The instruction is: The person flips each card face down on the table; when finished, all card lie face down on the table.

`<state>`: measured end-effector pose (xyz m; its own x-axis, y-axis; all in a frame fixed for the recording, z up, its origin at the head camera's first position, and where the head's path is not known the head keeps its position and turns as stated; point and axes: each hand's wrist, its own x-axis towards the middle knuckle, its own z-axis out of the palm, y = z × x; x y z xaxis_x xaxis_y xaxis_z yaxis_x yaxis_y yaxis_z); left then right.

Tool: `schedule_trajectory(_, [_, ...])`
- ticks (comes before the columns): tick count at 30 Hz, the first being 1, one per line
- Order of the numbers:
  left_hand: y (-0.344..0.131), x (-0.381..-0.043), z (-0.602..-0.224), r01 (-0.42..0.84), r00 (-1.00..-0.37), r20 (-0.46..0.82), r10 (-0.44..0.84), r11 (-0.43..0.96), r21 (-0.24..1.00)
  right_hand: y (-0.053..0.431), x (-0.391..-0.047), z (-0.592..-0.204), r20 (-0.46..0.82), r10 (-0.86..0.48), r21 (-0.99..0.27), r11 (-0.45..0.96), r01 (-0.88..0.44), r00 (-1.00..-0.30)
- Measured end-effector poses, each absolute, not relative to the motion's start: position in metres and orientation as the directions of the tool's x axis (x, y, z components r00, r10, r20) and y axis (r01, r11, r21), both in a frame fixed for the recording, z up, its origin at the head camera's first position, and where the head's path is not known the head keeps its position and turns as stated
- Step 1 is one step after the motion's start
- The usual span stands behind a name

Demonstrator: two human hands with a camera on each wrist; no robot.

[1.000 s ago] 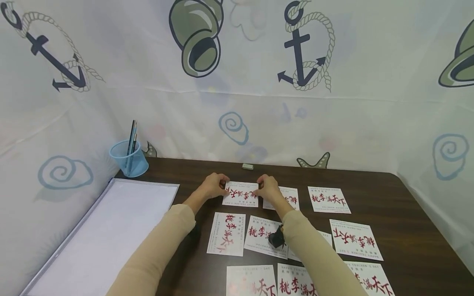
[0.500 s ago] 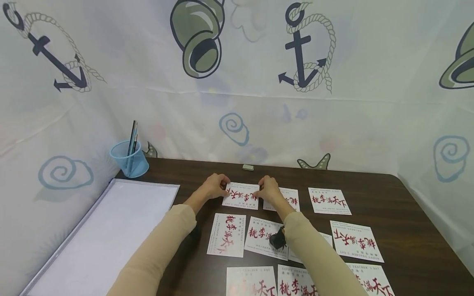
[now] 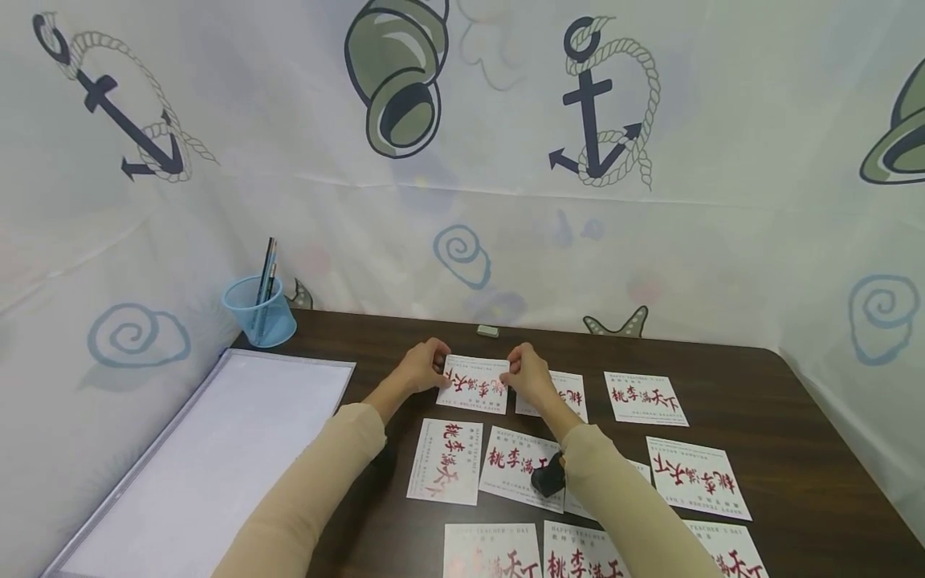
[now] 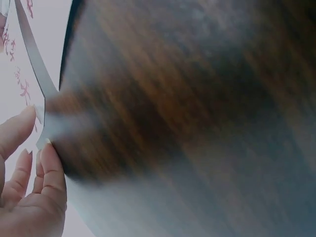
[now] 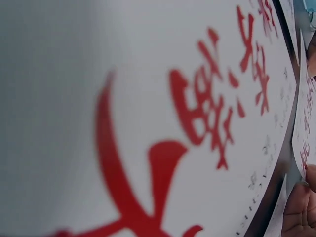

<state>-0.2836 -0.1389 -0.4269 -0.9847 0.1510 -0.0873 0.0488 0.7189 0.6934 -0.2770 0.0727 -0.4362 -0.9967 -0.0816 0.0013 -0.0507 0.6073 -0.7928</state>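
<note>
Card: my left hand pinches the left edge of the greeting card, my right hand the right edge; it sits at the far middle of the counter, among other cards.
Grip: both clamped on the card's edges.
Risk: I judge a hasty lift could bend it or drag the neighbouring card under my right hand.
Hidden: both wrist views are blurred; my fingertips barely show, and the small print is unreadable.

White cards with red characters, dark brown table, blue cup, beige sleeves.
</note>
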Motion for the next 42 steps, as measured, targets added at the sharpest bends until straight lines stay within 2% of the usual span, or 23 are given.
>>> schedule_trajectory(6, [-0.139, -0.280, -0.422, 0.023, -0.988, -0.085, 0.125, 0.684, 0.730, 0.071, -0.276, -0.436, 0.014, -0.060, -0.829, 0.557, -0.045, -0.998])
schedule_trajectory(10, [-0.142, -0.281, -0.416, 0.024, -0.989, -0.071, 0.128, 0.623, 0.782, 0.072, -0.276, -0.436, -0.023, -0.047, -0.893, 0.450, -0.001, -0.999])
schedule_trajectory(16, [-0.151, -0.283, -0.412, -0.081, -0.968, -0.161, 0.192, 0.368, 0.926, 0.073, -0.275, -0.437, -0.071, -0.027, -0.953, 0.296, 0.060, -0.997])
schedule_trajectory(23, [-0.156, -0.284, -0.412, -0.223, -0.950, -0.253, 0.184, 0.165, 0.961, 0.070, -0.272, -0.436, -0.090, 0.019, -0.980, 0.174, 0.092, -0.996])
schedule_trajectory(28, [-0.154, -0.284, -0.406, -0.244, -0.958, -0.256, 0.128, 0.106, 0.964, 0.058, -0.262, -0.430, 0.048, 0.095, -0.976, 0.216, -0.026, -0.994])
schedule_trajectory(36, [-0.139, -0.284, -0.396, -0.173, -0.983, -0.179, 0.050, 0.101, 0.980, 0.025, -0.243, -0.415, 0.161, -0.107, -0.960, 0.215, -0.181, -0.981])
schedule_trajectory(42, [-0.130, -0.277, -0.384, -0.152, -0.988, -0.154, 0.015, 0.090, 0.984, 0.018, -0.236, -0.414, 0.263, -0.124, -0.924, 0.253, -0.287, -0.957])
